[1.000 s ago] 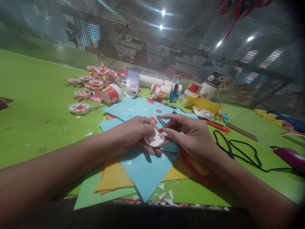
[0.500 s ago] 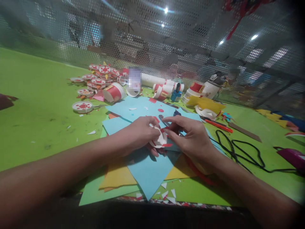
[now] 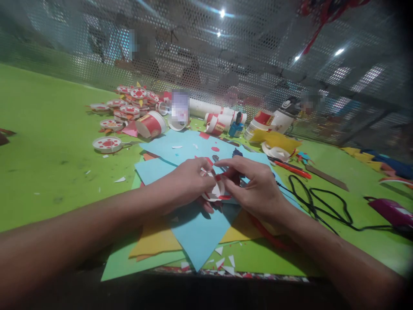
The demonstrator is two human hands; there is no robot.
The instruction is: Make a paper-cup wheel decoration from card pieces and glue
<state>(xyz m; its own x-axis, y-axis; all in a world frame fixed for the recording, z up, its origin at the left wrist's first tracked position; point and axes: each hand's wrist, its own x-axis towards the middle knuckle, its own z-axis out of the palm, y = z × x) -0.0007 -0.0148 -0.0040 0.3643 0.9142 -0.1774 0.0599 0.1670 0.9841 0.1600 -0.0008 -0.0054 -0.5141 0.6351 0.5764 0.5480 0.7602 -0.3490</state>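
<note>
My left hand [image 3: 196, 183] is closed on a small white paper disc with a raised rim [image 3: 215, 193], probably cut from a paper cup. Red paper pieces [image 3: 225, 197] stick out from the disc's edge. Thumb and forefinger of my right hand [image 3: 247, 178] pinch a small red paper piece [image 3: 220, 176] at the disc's right side. Beneath both hands lie sheets of light blue paper [image 3: 200, 241], with yellow paper [image 3: 155, 243] and green paper [image 3: 119, 265] under them. My fingers partly hide the disc.
Finished-looking white discs with red dots [image 3: 138, 93] are piled at the back left; one [image 3: 107, 144] lies nearer. Red-and-white paper cups [image 3: 151, 125], a blue bottle [image 3: 236, 129] and a red pen [image 3: 293, 170] lie beyond. At right are a black cord [image 3: 318, 206] and a purple device [image 3: 389, 212].
The right fingers with the red piece have moved slightly left, closer against the disc. The whole view has shifted a little; the left hand keeps its hold.
</note>
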